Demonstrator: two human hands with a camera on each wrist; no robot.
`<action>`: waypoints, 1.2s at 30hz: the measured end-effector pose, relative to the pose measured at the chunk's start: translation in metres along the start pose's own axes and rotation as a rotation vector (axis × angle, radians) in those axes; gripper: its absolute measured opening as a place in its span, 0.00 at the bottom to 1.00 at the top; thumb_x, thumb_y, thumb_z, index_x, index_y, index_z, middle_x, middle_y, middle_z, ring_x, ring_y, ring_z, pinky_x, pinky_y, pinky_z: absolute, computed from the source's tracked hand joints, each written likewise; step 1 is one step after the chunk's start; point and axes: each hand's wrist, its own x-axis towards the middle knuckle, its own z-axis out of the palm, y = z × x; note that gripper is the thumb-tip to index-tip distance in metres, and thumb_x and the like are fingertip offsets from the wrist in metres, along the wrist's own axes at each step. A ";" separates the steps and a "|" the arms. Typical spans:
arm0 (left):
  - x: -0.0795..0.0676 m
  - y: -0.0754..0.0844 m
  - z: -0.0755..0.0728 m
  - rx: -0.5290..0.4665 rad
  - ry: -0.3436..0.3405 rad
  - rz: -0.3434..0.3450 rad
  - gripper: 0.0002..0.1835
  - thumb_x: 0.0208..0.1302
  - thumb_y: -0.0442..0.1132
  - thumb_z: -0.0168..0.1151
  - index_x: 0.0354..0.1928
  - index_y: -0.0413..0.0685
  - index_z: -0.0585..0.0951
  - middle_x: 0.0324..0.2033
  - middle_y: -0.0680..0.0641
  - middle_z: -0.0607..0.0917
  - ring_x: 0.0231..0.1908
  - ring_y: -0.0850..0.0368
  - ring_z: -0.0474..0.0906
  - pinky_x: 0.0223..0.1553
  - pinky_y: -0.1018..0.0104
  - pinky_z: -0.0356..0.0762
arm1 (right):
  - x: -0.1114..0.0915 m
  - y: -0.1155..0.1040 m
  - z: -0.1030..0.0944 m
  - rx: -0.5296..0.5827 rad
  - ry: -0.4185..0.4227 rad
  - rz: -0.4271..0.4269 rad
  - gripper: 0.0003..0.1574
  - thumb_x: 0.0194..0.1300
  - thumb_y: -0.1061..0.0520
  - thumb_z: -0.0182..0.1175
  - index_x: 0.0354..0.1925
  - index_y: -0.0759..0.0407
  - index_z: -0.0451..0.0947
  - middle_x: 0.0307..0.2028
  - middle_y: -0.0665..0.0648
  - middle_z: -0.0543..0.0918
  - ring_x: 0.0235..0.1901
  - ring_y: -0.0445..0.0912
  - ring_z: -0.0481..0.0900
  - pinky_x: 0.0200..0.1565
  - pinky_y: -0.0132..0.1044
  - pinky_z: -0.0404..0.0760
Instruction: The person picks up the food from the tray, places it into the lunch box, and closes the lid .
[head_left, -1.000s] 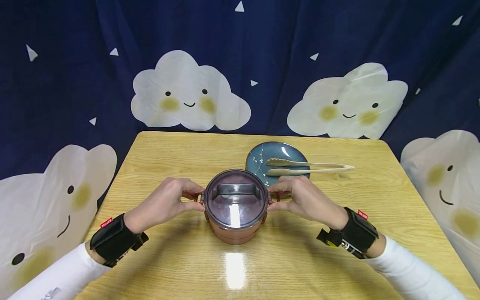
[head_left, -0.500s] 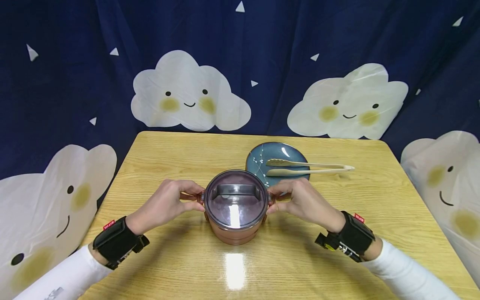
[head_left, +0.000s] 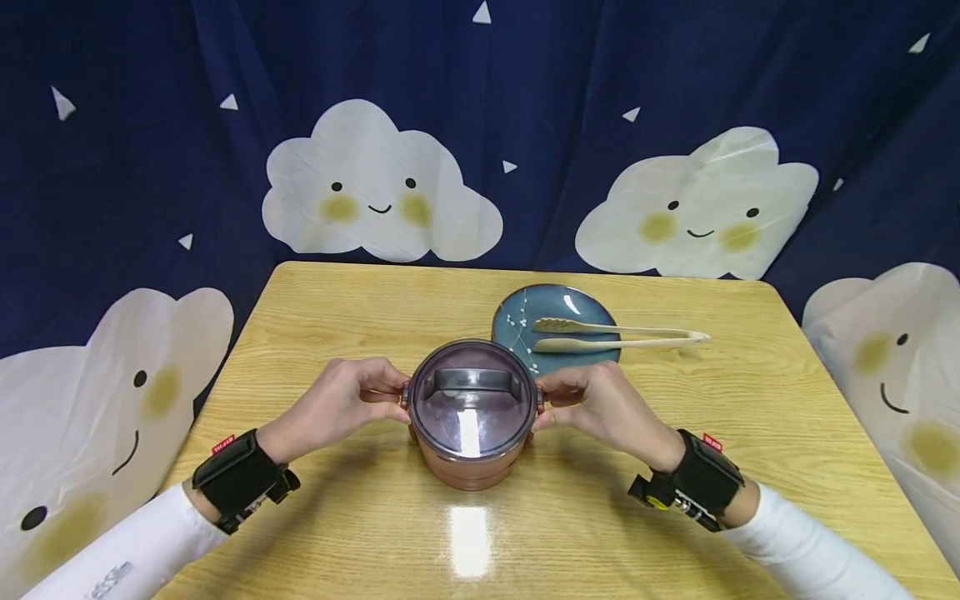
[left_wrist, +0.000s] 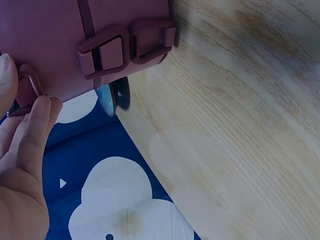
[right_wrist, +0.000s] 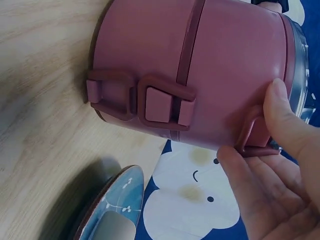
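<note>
A round, stacked lunch box in brownish pink stands upright at the middle of the table. Its see-through purplish lid is on, with a dark carrying handle lying across it. At the left side, my left hand pinches the upper clasp between thumb and fingers. On the opposite side my right hand pinches the matching upper clasp. Lower down the walls, more clasps lie flat against the tiers in both wrist views.
Behind the lunch box, to the right, lies a blue plate with white blossoms. Beige tongs rest across it, their hinged end over the wooden table. A dark blue cloud-print curtain hangs beyond the table's back edge.
Both upper clasps stuck out sideways a second ago and now sit closer to the lunch box's walls. My wrists have shifted slightly inward; the lunch box, plate and tongs have stayed put.
</note>
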 end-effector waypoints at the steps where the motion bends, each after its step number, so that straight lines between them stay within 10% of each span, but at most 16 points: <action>1: 0.000 0.000 0.000 0.000 -0.001 -0.001 0.15 0.55 0.36 0.81 0.45 0.47 0.89 0.41 0.49 0.94 0.41 0.63 0.92 0.44 0.72 0.88 | 0.000 0.000 0.000 0.007 0.000 0.002 0.23 0.51 0.49 0.83 0.46 0.50 0.92 0.42 0.47 0.94 0.40 0.34 0.91 0.42 0.31 0.89; 13: -0.005 -0.002 -0.007 -0.077 -0.105 -0.094 0.32 0.60 0.42 0.80 0.64 0.37 0.80 0.59 0.37 0.86 0.53 0.44 0.90 0.52 0.60 0.89 | -0.005 0.001 -0.007 0.005 -0.092 0.028 0.32 0.55 0.50 0.81 0.57 0.58 0.87 0.51 0.55 0.92 0.45 0.44 0.93 0.47 0.32 0.89; 27: 0.001 0.019 -0.016 -0.247 -0.074 -0.526 0.36 0.73 0.59 0.65 0.67 0.37 0.77 0.59 0.34 0.85 0.48 0.48 0.91 0.54 0.58 0.88 | 0.004 -0.005 -0.019 0.477 -0.178 0.603 0.35 0.75 0.42 0.65 0.60 0.72 0.79 0.54 0.71 0.87 0.44 0.51 0.93 0.52 0.49 0.90; 36: 0.011 0.030 -0.014 -0.401 -0.156 -0.606 0.27 0.72 0.57 0.68 0.52 0.36 0.87 0.49 0.45 0.89 0.48 0.52 0.91 0.55 0.59 0.88 | 0.013 -0.013 -0.021 0.486 -0.251 0.695 0.33 0.70 0.37 0.68 0.51 0.66 0.86 0.42 0.60 0.93 0.43 0.50 0.93 0.51 0.47 0.90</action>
